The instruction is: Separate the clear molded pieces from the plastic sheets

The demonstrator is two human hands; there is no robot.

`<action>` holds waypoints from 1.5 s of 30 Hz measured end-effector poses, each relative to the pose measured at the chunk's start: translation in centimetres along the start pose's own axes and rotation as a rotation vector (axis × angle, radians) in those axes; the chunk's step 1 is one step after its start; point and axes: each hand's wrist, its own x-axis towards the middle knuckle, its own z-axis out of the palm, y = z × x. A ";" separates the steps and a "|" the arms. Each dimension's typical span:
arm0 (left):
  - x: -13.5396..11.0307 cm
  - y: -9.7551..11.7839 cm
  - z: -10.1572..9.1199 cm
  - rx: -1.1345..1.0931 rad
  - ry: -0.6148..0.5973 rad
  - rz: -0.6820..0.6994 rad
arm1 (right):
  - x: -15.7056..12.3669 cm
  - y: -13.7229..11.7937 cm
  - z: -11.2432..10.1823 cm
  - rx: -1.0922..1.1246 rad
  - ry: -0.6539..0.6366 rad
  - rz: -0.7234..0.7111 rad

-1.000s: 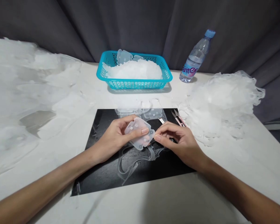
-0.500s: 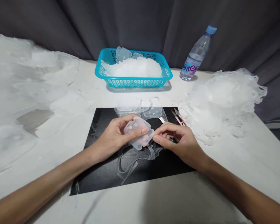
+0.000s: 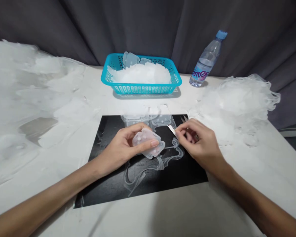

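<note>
My left hand (image 3: 132, 141) is closed on a small stack of translucent, rounded plastic pieces (image 3: 148, 136) with round bumps, thumb on top. To its right, my right hand (image 3: 197, 136) is curled, thumb and index fingertips pinched together. The fingertips meet the lower end of a narrow silver blade (image 3: 172, 130); whether they grip it is unclear. Pink-handled snips (image 3: 184, 118) lie mostly hidden beneath this hand. Under both hands, a black mat (image 3: 106, 184) carries a clear plastic sheet with similar shapes (image 3: 161, 120) and curling trimmed strips (image 3: 139, 176).
A turquoise basket (image 3: 143, 89) at the back holds a heap of translucent pieces. A water bottle (image 3: 204, 62) stands to its right. Piles of translucent plastic lie at left (image 3: 39, 79) and right (image 3: 241, 95) on the white table (image 3: 128, 217). A dark curtain (image 3: 143, 26) hangs behind.
My right hand has moved right and slightly up, away from the plastic pieces to the blade, covering much of the snips. My left hand, still holding the pieces, has shifted slightly.
</note>
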 end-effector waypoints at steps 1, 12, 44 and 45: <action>-0.1 0.1 0.1 0.005 0.008 0.002 | 0.2 0.6 -0.6 -0.142 0.045 -0.017; -0.8 -0.4 0.9 -0.201 0.011 -0.084 | 0.9 3.0 -3.1 -0.703 -0.023 -0.028; -1.3 0.0 0.8 -0.261 0.099 0.000 | -0.9 0.1 0.2 0.305 -0.407 0.031; -1.3 0.1 0.7 -0.255 0.105 -0.001 | -0.9 0.1 0.1 0.302 -0.410 0.030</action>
